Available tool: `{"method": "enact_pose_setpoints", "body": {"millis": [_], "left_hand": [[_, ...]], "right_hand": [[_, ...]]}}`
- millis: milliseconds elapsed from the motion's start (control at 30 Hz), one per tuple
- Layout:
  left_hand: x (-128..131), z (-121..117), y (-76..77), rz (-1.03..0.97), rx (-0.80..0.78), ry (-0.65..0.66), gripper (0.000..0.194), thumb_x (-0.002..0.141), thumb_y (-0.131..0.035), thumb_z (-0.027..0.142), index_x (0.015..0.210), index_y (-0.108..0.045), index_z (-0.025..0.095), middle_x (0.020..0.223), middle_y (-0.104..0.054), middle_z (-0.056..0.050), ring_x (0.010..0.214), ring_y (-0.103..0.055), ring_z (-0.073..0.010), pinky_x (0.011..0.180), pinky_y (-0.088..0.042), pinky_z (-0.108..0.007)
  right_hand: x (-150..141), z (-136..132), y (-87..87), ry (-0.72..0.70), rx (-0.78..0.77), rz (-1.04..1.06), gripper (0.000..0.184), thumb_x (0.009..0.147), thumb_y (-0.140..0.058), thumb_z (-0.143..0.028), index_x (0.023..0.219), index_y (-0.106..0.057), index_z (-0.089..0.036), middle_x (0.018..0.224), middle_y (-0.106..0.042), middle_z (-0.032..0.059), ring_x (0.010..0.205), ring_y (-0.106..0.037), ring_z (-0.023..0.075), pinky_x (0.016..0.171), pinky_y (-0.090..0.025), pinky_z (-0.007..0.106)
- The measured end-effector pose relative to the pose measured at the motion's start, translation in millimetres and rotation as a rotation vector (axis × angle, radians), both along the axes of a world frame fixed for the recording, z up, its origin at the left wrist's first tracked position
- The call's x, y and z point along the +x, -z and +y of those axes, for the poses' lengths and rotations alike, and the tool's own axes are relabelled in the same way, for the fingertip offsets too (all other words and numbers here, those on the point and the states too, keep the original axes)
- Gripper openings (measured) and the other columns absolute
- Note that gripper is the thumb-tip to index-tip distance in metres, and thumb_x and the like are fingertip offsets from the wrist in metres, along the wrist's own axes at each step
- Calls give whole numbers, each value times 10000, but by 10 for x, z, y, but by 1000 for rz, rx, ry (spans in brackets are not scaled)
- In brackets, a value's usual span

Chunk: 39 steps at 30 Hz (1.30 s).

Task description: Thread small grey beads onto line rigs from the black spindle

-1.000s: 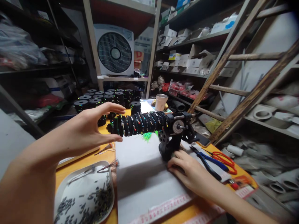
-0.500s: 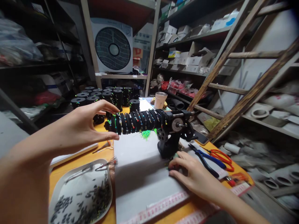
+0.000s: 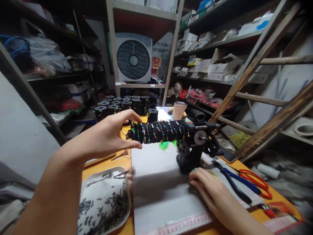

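A black winding machine (image 3: 193, 148) stands on a white sheet (image 3: 158, 182), its shaft carrying a row of black spools (image 3: 161, 131) dotted with coloured beads. My left hand (image 3: 110, 135) is curved at the shaft's free left end, thumb below and fingers above the end spool, fingers apart. My right hand (image 3: 207, 186) lies flat on the sheet at the machine's base, fingers stretched out and holding nothing.
A white tray (image 3: 95, 187) of small dark pieces sits front left. Blue-handled pliers (image 3: 232, 182) and red scissors (image 3: 259, 182) lie right of the machine. Stacked black spools (image 3: 122, 104), a paper cup (image 3: 178, 110), a fan (image 3: 133, 58), shelves and a wooden ladder (image 3: 259, 98) stand behind.
The view has shifted, so everything sits further right in the picture. My hands keep the same places relative to the machine; the left hand stays cupped at the shaft's end.
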<state>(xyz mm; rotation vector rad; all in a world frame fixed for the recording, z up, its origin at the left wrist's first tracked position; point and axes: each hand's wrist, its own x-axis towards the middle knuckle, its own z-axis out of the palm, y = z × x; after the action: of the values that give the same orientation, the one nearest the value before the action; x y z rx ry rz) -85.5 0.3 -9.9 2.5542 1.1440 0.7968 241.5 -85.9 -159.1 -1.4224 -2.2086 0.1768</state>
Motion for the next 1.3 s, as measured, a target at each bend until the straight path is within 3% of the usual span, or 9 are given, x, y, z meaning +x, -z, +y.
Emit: {"method": "enact_pose_setpoints", "body": {"millis": [167, 467, 633, 733, 867, 1133, 1300], "left_hand": [[3, -6, 10, -49, -6, 50, 435, 729, -757, 465, 1061, -532, 295, 1236, -612, -25, 1123, -572, -268, 958, -470, -444], [34, -15, 2, -121, -18, 121, 421, 731, -783, 338, 1046, -521, 241, 1207, -602, -46, 1124, -573, -220, 1005, -455, -412], [29, 9, 12, -161, -39, 153, 388, 747, -769, 341, 1041, -556, 203, 1154, -630, -59, 1074, -609, -209, 1007, -463, -393], [22, 33, 25, -214, -78, 187, 361, 753, -764, 346, 1024, -578, 195, 1116, -640, -55, 1052, -619, -211, 998, -466, -388], [31, 37, 31, -244, -129, 130, 357, 762, -749, 372, 1038, -610, 194, 1042, -666, -44, 963, -635, -213, 906, -497, -385], [57, 25, 11, -291, -255, 110, 280, 797, -706, 389, 989, -615, 208, 724, -589, 32, 724, -601, -163, 649, -504, -302], [50, 43, 15, -301, -282, 133, 293, 807, -698, 387, 1011, -596, 202, 765, -636, 11, 760, -612, -172, 668, -506, -307]], "right_hand": [[-110, 53, -226, -74, 138, 60, 149, 973, -402, -119, 933, -499, -225, 837, -565, 23, 764, -583, 173, 688, -471, 298], [-665, 280, -994, -209, 548, 180, 173, 890, -597, -83, 1003, -568, -211, 891, -696, 8, 811, -682, 130, 761, -528, 234], [-952, 475, -1247, -289, 628, 313, 200, 879, -615, -75, 1020, -573, -210, 914, -714, 14, 820, -707, 141, 775, -578, 264], [-1050, 577, -1328, -328, 625, 369, 182, 873, -626, -79, 985, -565, -209, 919, -700, 15, 818, -708, 146, 753, -591, 272], [-1126, 671, -1392, -359, 622, 344, 185, 873, -613, -67, 968, -558, -216, 899, -698, -1, 808, -708, 142, 762, -589, 270], [-1134, 701, -1363, -335, 545, 375, 173, 872, -612, -79, 957, -552, -218, 882, -681, -11, 794, -701, 140, 758, -582, 270], [-1139, 636, -1344, -312, 683, 246, 198, 861, -617, -67, 940, -563, -241, 872, -708, -21, 762, -691, 133, 725, -559, 252]]}}
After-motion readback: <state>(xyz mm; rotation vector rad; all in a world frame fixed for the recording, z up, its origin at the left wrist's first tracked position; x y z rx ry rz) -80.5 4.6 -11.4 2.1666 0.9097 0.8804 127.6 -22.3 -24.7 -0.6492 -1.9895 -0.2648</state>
